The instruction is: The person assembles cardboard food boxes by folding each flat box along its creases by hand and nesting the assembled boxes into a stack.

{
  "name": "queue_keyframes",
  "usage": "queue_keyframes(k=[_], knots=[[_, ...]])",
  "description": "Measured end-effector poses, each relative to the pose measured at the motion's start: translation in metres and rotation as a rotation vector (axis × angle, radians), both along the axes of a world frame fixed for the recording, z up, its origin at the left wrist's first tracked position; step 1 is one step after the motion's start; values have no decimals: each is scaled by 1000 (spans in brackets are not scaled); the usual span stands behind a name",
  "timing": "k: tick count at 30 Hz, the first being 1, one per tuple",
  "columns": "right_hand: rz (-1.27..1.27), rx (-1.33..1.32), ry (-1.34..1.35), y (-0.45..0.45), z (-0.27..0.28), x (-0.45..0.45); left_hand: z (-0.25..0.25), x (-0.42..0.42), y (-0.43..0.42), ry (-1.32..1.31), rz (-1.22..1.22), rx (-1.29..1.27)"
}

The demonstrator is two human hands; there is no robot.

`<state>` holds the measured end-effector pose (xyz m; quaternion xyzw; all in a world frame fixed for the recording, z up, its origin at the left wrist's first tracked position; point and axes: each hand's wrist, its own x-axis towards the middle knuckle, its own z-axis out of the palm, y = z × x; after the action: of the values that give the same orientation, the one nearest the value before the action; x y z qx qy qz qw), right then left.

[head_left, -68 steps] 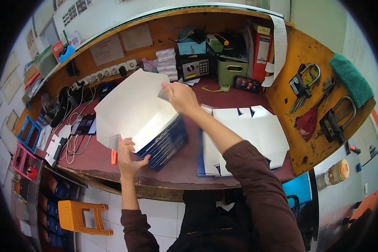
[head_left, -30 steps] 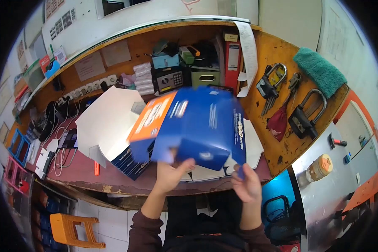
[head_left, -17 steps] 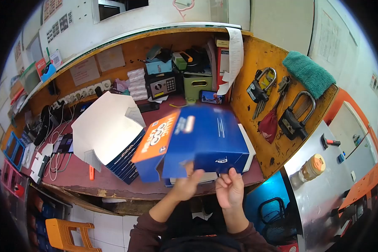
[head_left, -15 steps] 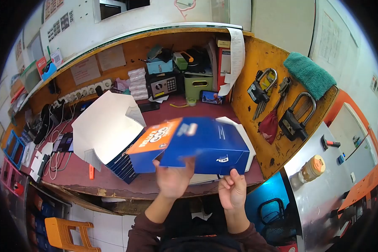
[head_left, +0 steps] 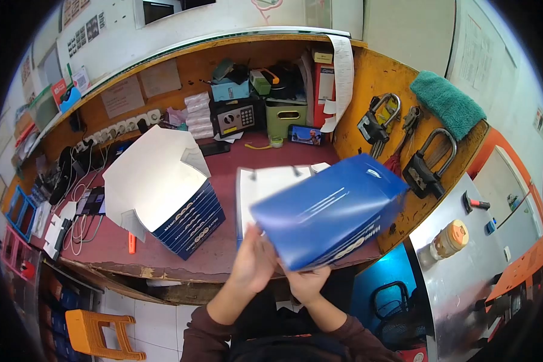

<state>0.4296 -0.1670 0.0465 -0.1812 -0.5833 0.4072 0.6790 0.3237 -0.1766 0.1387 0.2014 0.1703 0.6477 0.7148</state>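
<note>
A blue cardboard box (head_left: 329, 208) with white lettering is raised above the desk's front right part, tilted and slightly blurred. My left hand (head_left: 251, 264) presses against its left end, the fingers partly smeared by motion. Under the near lower edge, my right hand (head_left: 308, 282) grips the box, with some fingers hidden behind it. White-faced cardboard (head_left: 247, 193) lies on the desk behind and below the box. To the left stands a stack of nested blue boxes (head_left: 190, 226), its white inner flaps (head_left: 154, 175) spread upward.
The maroon desk (head_left: 223, 175) has a small safe (head_left: 235, 122), a green bin (head_left: 283, 120) and a phone showing a picture (head_left: 306, 135) at the back. Cables (head_left: 78, 205) and an orange marker (head_left: 132, 243) lie left. Padlocks (head_left: 425, 172) hang on the right partition.
The box has turned, its orange end no longer showing, and has shifted right. My right hand moved left to beneath it. White cardboard and more of the stack are now uncovered.
</note>
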Motion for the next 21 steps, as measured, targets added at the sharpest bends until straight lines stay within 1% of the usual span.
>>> queue_keyframes(k=[1, 2, 4, 6, 7, 8, 9, 10, 11, 12, 14, 15, 16, 17, 18, 19, 20, 21], knots=[[-100, 154, -307, 4, -3, 5, -13, -10, 7, 30, 26, -112], [-101, 152, -305, 4, -1, 14, -18, -22, 11, 32, 25, -113], [198, -94, 25, 4, 11, 45, -23, -51, 19, 219, -88, -142], [494, -335, 360, 6, 26, 77, -30, -80, 29, 385, -135, 102], [641, -455, 527, 7, 31, 89, -27, -87, 30, 508, -95, 129], [786, -576, 695, 8, 34, 96, -24, -91, 30, 507, -94, 128], [783, -579, 696, 8, 33, 98, -22, -95, 30, 585, -60, 160], [578, -475, 390, 9, 31, 100, -20, -96, 31, 663, -27, 193], [371, -365, 88, 9, 32, 101, -14, -94, 30, 775, 59, 254], [371, -451, -48, 13, 35, 103, -19, -90, 29, 773, 58, 251], [330, -556, 280, 11, 44, 87, -36, -81, 23, 155, 74, 379], [333, -554, 280, 10, 44, 76, -44, -74, 18, 241, -53, 415], [221, -495, 314, 9, 43, 65, -58, -76, 20, 517, -282, 514], [109, -436, 345, 8, 42, 57, -66, -60, 8, 583, -229, 403], [109, -437, 343, 8, 40, 52, -73, -44, -5, 640, -181, 288], [58, -257, 310, 9, 38, 48, -73, -39, -5, 370, -283, 384], [8, -78, 276, 8, 36, 42, -71, -28, -7, -28, -340, 281], [-72, -27, 332, 7, 40, 33, -69, -23, -4, -338, -560, 315]])
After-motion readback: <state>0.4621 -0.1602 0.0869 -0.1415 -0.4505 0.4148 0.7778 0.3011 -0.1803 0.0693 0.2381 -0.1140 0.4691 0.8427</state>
